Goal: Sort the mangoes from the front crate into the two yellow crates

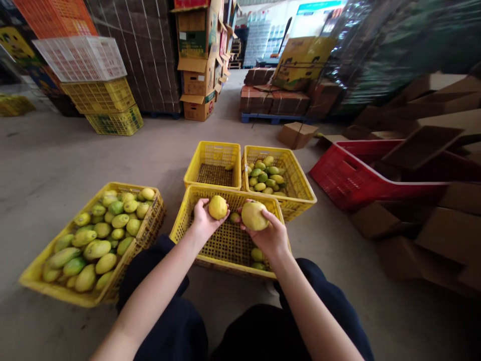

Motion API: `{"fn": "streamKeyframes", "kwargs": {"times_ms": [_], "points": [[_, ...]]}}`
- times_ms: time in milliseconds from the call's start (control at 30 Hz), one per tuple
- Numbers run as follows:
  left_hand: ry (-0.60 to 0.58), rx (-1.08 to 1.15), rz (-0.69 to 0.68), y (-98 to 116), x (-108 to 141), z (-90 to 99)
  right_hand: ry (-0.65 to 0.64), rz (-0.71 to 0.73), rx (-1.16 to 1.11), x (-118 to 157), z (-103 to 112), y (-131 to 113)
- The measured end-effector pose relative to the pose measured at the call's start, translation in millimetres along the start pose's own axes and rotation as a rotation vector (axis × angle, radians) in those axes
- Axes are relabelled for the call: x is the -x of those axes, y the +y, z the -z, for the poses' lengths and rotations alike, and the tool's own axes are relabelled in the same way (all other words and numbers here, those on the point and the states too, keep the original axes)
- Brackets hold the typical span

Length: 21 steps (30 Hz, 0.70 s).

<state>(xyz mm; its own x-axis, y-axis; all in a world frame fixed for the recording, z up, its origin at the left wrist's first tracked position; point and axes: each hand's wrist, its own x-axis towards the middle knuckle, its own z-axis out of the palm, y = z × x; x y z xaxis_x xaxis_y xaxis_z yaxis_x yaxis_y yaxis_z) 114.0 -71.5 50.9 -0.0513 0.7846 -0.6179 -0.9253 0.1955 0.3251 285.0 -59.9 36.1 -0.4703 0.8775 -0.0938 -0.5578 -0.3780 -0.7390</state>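
Observation:
My left hand [205, 220] cups a small round yellow lemon [218, 207], its fingers curled under it. A larger, paler lemon [254, 215] sits in my right hand [273, 235], the thumb over its side. Both hands are above a yellow plastic crate [218, 245] with a perforated bottom. A few greenish lemons [257, 254] lie in its right end, and another shows between my hands. On the left, a tilted yellow crate [33, 281] is full of yellow and green lemons [98, 230].
Behind the middle crate stand a yellow crate [212, 145] with one fruit visible and another [300, 193] partly filled with greenish lemons. A red crate [334, 175] and loose cardboard boxes [424, 235] crowd the right. Stacked crates [101, 95] and cartons [197, 82] rise behind.

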Motion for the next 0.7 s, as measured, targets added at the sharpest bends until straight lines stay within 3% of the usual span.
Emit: {"fn": "streamKeyframes", "kwargs": {"times_ms": [400, 567, 700], "points": [[0.054, 0.012, 0.032, -3.0, -9.4, 0.8, 0.047, -0.043, -0.121, -5.6, 7.8, 3.2], [-0.001, 0.015, 0.008, -2.7, -0.6, 0.7, 0.036, -0.05, -0.115, -5.8, 9.2, 2.7], [-0.118, 0.024, -0.042, -1.4, 10.8, -1.3, 0.056, -0.06, -0.168, -4.9, 7.5, 2.4]]}}
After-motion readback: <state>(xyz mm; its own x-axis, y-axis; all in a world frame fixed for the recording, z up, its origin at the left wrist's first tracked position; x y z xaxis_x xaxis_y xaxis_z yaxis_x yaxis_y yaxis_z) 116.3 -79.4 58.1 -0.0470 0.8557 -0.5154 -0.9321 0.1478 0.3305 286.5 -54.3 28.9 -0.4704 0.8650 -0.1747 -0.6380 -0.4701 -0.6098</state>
